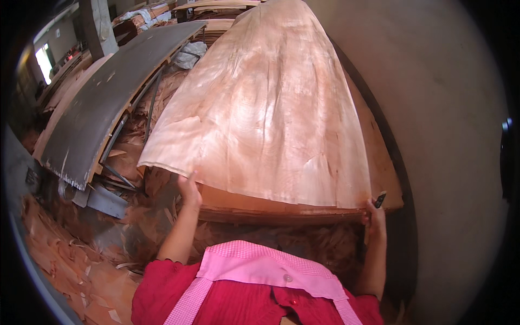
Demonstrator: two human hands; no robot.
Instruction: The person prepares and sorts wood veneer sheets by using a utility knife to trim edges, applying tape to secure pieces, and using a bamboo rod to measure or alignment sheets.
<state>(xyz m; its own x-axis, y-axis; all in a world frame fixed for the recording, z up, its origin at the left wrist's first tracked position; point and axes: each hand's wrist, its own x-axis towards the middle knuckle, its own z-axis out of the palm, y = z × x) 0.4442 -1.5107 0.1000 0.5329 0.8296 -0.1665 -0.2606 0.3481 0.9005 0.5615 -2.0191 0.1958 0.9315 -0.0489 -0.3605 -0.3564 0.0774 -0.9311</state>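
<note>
A large, thin wood veneer sheet [265,119] stretches away in front of me, pale and slightly wavy. My left hand [189,190] is closed on its near edge, toward the left, with the thumb on top. At the near right corner, my right hand [375,215] pinches the sheet's edge. A small black tool [381,199], perhaps a cutter, sticks up from the same hand; its lower part is hidden by the fingers. Beneath the sheet lies a stack of reddish-brown veneer [244,203], and the sheet's left side overhangs that stack.
To the left stands a long dark-topped table [103,103] on a metal frame. Torn veneer scraps [70,260] cover the floor at the left. A plain wall [433,124] runs close along the right. More stacked wood [141,21] and a pillar [99,30] are behind.
</note>
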